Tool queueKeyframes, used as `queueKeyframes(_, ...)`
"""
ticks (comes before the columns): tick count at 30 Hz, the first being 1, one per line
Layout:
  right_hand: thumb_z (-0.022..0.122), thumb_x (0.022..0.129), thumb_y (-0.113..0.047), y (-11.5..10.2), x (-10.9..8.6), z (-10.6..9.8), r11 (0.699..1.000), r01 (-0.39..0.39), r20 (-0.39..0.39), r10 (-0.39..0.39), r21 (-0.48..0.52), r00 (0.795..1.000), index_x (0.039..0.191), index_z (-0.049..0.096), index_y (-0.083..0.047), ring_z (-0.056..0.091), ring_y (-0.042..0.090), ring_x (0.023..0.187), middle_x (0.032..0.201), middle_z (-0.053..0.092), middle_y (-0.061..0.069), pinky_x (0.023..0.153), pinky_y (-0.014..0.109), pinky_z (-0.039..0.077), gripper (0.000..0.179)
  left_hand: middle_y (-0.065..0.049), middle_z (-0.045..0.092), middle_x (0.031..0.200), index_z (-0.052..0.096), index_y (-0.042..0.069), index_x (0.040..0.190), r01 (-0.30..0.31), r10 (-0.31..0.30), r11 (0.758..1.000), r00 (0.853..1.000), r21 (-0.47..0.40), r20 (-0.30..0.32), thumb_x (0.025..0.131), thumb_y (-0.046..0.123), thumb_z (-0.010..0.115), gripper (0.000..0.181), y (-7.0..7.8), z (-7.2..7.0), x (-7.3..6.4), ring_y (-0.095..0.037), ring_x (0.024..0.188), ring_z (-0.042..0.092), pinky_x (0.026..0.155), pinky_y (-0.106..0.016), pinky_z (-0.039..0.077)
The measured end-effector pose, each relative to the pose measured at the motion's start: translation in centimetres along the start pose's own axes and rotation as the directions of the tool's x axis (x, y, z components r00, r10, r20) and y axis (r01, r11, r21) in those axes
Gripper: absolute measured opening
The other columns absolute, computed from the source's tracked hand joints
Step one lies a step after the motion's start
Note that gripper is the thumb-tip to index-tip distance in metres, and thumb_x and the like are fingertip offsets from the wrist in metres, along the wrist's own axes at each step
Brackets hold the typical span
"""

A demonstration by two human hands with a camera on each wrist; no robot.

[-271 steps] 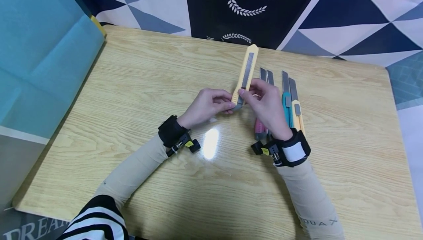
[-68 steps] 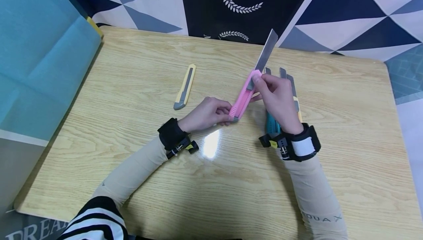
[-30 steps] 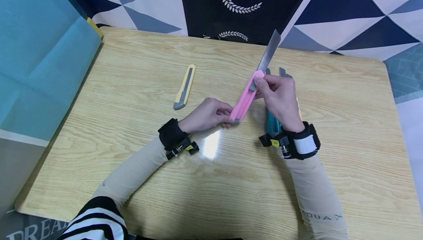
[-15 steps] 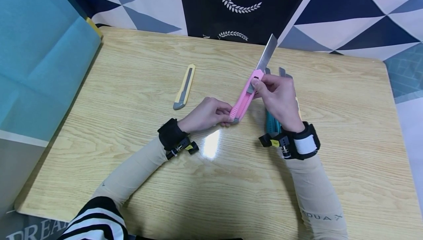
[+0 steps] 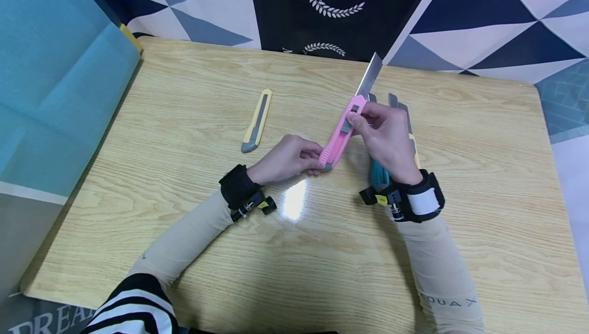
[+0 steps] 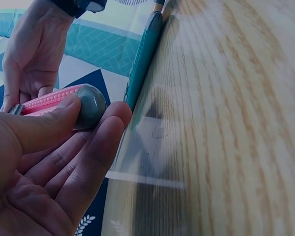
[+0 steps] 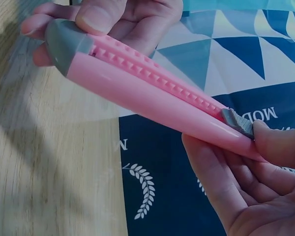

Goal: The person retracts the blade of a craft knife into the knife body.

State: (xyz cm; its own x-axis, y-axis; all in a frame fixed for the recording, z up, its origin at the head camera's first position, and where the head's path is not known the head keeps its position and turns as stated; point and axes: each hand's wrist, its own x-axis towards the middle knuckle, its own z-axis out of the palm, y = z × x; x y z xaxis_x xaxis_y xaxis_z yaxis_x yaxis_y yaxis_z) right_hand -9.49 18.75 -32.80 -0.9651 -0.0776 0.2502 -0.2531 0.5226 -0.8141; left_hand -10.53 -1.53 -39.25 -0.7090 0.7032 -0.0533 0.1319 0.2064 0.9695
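A pink utility knife (image 5: pixel 338 142) is held up over the table at a slant, its grey blade (image 5: pixel 369 74) reaching out of the far end. My left hand (image 5: pixel 291 157) pinches the grey end cap (image 7: pixel 69 46) between thumb and fingers. Further up the body my right hand (image 5: pixel 390 137) grips the knife, thumb against the grey slider (image 7: pixel 237 122). A yellow utility knife (image 5: pixel 257 119), no blade showing out of it, lies on the table to the left. Under and behind my right hand lie teal knives (image 5: pixel 378 173) and another yellow knife (image 5: pixel 414 145), partly hidden, with blades (image 5: pixel 393 101) extended.
The wooden table (image 5: pixel 294 272) runs up to a patterned cloth (image 5: pixel 349 12) at the back. A tall blue covering (image 5: pixel 60 78) stands along the left edge. Lamp glare (image 5: pixel 293 200) shines on the tabletop in front of the hands.
The earlier yellow knife now lies at left, and the hands hold the pink one. Lately the right thumb has slid down with the slider, and less blade sticks out.
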Motion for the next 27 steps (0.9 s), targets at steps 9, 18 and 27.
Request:
queueKeyframes(9, 0.061, 0.088, -0.001, -3.2, -0.4, -0.2, 0.999, 0.006, -0.006, -0.006, -0.045, 1.0, 0.091, 0.066, 0.009, 0.054, 0.013, 0.057, 0.072, 0.065, 0.02, 0.049, 0.02, 0.034, 0.012, -0.011, 0.07, 0.082, 0.067, 0.0, 0.098, 0.003, -0.003, 1.0, 1.0, -0.028, -0.003, 0.084, 0.0, 0.066, 0.014, 0.1, 0.0, 0.0, -0.017, 0.07, 0.066, 0.062, -0.031, 0.059)
queueKeyframes(18, 0.062, 0.087, -0.001, -1.3, -0.2, 0.1, 0.999, 0.014, 0.022, -0.012, -0.051, 1.0, 0.094, 0.065, 0.006, 0.048, 0.018, 0.058, 0.075, 0.063, 0.013, 0.047, 0.02, 0.032, 0.01, -0.012, 0.07, 0.082, 0.066, -0.001, 0.098, -0.005, 0.004, 0.999, 1.0, -0.048, -0.01, 0.085, 0.0, 0.065, 0.013, -0.1, 0.0, 0.0, -0.02, 0.07, 0.066, 0.062, -0.034, 0.059)
queueKeyframes(27, 0.053, 0.094, -0.01, -1.5, 0.0, -0.1, 0.994, -0.068, 0.093, 0.059, 0.091, 0.994, 0.102, 0.063, 0.007, 0.062, 0.021, 0.07, 0.083, 0.064, 0.015, 0.056, 0.013, 0.05, 0.021, -0.019, 0.069, 0.082, 0.066, -0.004, 0.101, -0.002, 0.001, 1.0, 0.999, -0.008, -0.043, 0.085, -0.001, 0.064, 0.016, 1.4, 0.0, -0.3, -0.023, 0.071, 0.065, 0.066, -0.039, 0.058)
